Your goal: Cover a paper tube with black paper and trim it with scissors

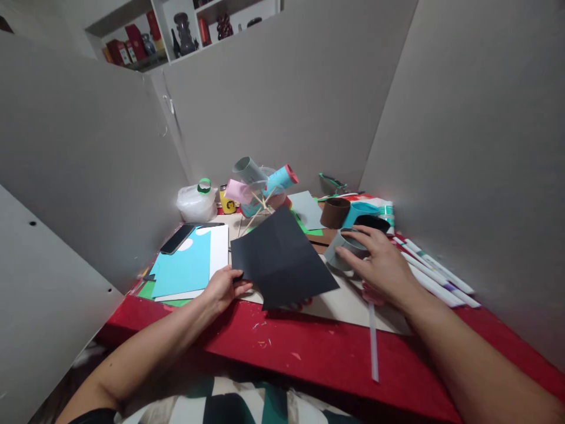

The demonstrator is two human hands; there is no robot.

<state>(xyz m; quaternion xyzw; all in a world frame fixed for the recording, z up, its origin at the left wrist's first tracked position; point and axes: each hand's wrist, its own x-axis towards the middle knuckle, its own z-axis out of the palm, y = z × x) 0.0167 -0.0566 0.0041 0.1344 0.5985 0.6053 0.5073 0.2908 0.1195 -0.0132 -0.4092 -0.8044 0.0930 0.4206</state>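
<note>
A black sheet of paper [282, 259] is pinched at its left edge by my left hand [225, 287] and tilts above the front of the table. My right hand [383, 264] has thumb and fingers around a grey paper ring [339, 256]. Just behind that ring stand a brown paper ring [335, 212], a blue one [362, 211] and a black one [373, 223]. Beneath my right hand, a clear strip [374, 347] reaches over the red table edge.
Blue paper [185, 268] and a phone [177, 238] lie at the left. Behind are a white bag [196, 203], a yellow jar [228, 203] and a tub with paper rolls and sticks [263, 206]. White-barrelled markers [435, 277] lie right. Grey panels [282, 106] surround the red table [282, 347].
</note>
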